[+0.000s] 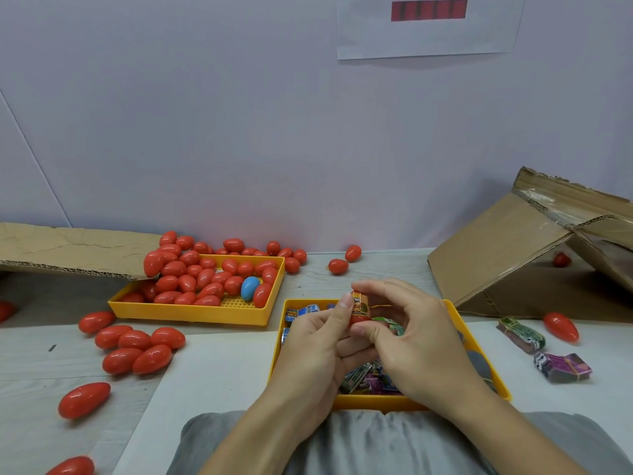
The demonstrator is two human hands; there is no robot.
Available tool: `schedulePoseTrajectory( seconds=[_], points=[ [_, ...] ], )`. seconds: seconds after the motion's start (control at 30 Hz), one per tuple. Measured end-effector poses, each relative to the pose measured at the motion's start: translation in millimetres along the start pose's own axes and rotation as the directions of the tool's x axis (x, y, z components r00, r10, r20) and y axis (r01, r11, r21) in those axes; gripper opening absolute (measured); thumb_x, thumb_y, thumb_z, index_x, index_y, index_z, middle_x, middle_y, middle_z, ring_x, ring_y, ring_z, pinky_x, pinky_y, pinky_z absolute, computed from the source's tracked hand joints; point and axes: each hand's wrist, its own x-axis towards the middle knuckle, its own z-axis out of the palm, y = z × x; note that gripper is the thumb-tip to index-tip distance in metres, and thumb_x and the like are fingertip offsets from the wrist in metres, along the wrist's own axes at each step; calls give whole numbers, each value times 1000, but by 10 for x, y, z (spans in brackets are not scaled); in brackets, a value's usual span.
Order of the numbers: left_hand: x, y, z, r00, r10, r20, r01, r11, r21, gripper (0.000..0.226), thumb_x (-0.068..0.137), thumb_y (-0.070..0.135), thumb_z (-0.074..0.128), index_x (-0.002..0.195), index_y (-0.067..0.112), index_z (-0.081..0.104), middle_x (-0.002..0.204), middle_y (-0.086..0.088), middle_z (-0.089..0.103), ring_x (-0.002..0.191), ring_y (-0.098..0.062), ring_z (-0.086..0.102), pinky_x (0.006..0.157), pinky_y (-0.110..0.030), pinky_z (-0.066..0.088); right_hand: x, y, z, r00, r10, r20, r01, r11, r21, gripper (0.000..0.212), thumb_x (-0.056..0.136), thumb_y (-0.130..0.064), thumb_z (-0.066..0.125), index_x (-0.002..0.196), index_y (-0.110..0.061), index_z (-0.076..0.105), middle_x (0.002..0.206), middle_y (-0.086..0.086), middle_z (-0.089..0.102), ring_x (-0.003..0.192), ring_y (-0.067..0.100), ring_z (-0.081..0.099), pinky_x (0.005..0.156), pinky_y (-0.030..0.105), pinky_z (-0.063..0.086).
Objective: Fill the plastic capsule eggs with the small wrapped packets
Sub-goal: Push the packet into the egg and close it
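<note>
Pale lilac wall [205, 114] fills the upper half of the frame, with a white sheet [430, 27] bearing a dark red strip fixed at the upper right. Below it, a light grey table [212, 365] is seen. Just right of centre, a red egg half [358, 318] stuffed with an orange wrapped packet [360, 303] is held above the near yellow tray [479, 358]. It is pinched by the left hand [315, 341] between thumb and curled fingers, while the right hand [411, 334] is curled over it, its thumb and forefinger set against the egg and packet (the other fingers are loosely bent, holding nothing). More wrapped packets [366, 378] are lying in that tray beneath the hands.

At centre left, a second yellow tray [191, 311] is heaped with closed red eggs [191, 272] and a single blue egg [250, 287]. Loose red eggs [137, 347] are scattered over the lower left of the table. A flat cardboard sheet [68, 248] is lying at the left edge, and an opened cardboard box [534, 248] is tipped at the right. Two banded bundles of packets [561, 366] are lying at the lower right, near another red egg.
</note>
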Motion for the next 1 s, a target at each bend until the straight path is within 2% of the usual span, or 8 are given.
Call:
schedulePoseTrajectory(
  seconds=[0.13,0.3,0.47,0.63,0.73,0.8,0.9,1.0],
  points=[
    [1,-9,19,1000,14,-19,-14,1000,4,41,94,30,55,86,-5,75,102,-50,57,96,-42,66,72,-32,60,8,27,9,1000,8,-2,-8,1000,-11,37,75,-24,69,110,-35,69,103,-24,67,100,2,66,84,27,58],
    [44,-11,-5,999,32,-32,-33,999,-20,28,88,26,62,76,8,79,93,-26,74,87,-31,75,65,-31,60,5,42,-2,1000,-2,20,2,1000,14,39,77,-27,73,116,-34,68,108,-22,67,106,4,65,86,24,56],
    [50,-5,-10,997,34,-64,-35,999,-11,29,83,31,66,83,4,78,88,-25,74,79,-29,75,64,-29,60,-15,41,-7,998,-8,60,9,1000,-14,39,81,-33,70,120,-34,66,109,-25,67,106,2,65,85,20,55],
    [35,19,6,998,33,-60,-33,999,5,29,84,27,65,87,0,76,89,-23,74,74,-25,74,60,-26,59,5,77,-47,978,170,125,-202,924,325,34,85,-23,59,116,-30,67,109,-13,73,108,6,67,90,23,54],
    [28,12,17,995,56,-84,-56,998,9,26,80,23,67,88,-2,68,78,-17,71,70,-24,72,62,-26,60,-13,73,-57,973,134,188,-190,927,325,37,84,-16,60,119,-28,67,116,-13,72,115,6,64,92,19,51],
    [15,18,19,993,64,-98,-63,998,14,29,78,23,69,88,-4,67,78,-17,70,73,-24,73,64,-26,59,-23,71,-53,969,134,207,-193,933,302,39,84,-18,63,121,-31,65,119,-14,70,116,7,63,94,24,52],
    [-16,42,33,994,40,-102,-38,999,23,39,80,26,69,95,-9,67,90,-27,72,83,-32,73,68,-28,60,-30,58,-42,977,142,161,-175,961,215,36,83,-28,68,119,-37,67,115,-17,70,111,9,66,91,31,55],
    [-30,81,21,992,8,-125,-6,1000,15,38,90,33,62,100,-3,68,94,-22,75,87,-32,75,66,-28,61,-12,14,-2,981,188,37,-192,961,201,31,85,-31,73,115,-35,69,109,-11,71,102,12,69,84,30,57]
  ],
)
